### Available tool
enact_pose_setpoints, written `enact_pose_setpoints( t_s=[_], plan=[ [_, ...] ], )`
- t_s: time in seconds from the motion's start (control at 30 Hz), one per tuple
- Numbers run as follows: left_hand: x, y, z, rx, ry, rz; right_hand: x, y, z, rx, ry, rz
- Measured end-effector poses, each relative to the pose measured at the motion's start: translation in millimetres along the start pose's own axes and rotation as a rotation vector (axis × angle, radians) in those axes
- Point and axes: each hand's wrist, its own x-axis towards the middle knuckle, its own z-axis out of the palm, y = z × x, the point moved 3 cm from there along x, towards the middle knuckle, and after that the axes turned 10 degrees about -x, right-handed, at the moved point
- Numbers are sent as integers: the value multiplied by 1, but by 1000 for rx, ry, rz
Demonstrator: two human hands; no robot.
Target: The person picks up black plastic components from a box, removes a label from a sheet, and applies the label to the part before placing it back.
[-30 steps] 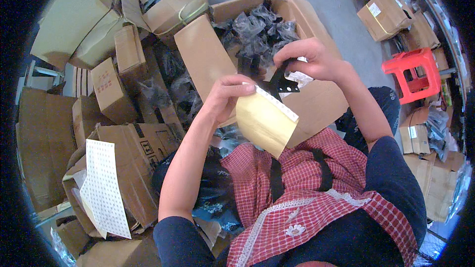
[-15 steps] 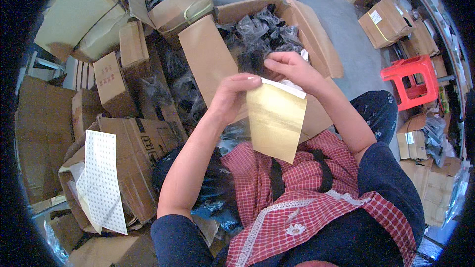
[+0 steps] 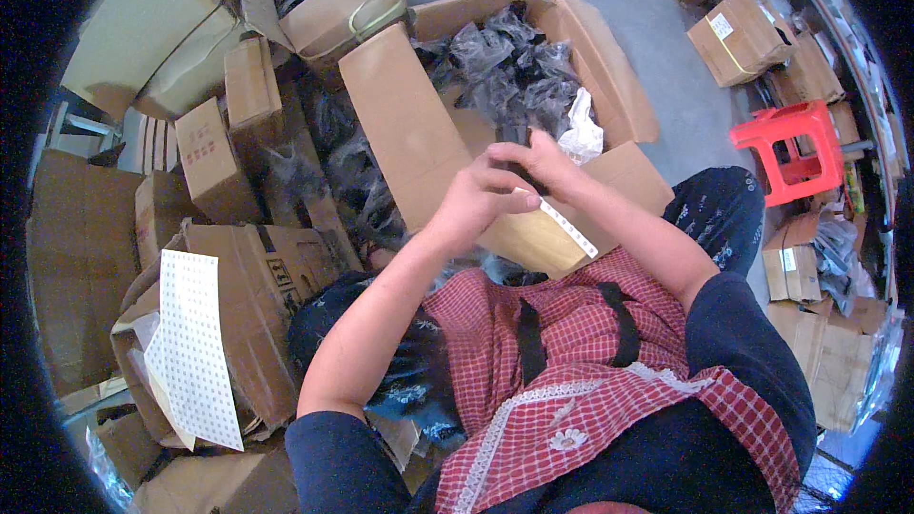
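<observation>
"One yellow sheet (image 3: pixel 545 240), head view?"
"I see the left hand (image 3: pixel 476 202) pinching its corner, between carton (image 3: pixel 606 67) and apron (image 3: pixel 576 328); what the right hand (image 3: pixel 550 167) grips, I can't tell."
"Room?"
"Grey floor (image 3: pixel 633 52), from the carton's right edge to the red stool (image 3: pixel 817 157)."

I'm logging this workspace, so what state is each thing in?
Left hand: pinching yellow sheet
Right hand: curled beside left, grip unclear
Yellow sheet: held, slanting
Carton ahead: open, flaps spread, holding bagged dark items
White scrap: crumpled
Printed sheet: curved, resting on brown carton
Apron: worn
</observation>
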Motion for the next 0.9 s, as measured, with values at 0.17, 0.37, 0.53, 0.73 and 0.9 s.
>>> enact_pose_setpoints(
  t_s=[0.17,0.37,0.53,0.73,0.9],
  plan=[
    [1,27,-23,-29,-160,-132,-1,-21,-37,37,-95,69],
    [0,18,-20,-19,-318,-267,-10,-49,-41,155,-202,30],
    [-4,16,-7,-305,-390,-306,-11,-42,-28,118,-395,61],
    [-4,20,1,-172,-265,-266,-6,-31,-32,243,-410,56],
    [-16,28,1,58,-97,-195,-5,-51,-28,75,-387,-69]
  ],
)
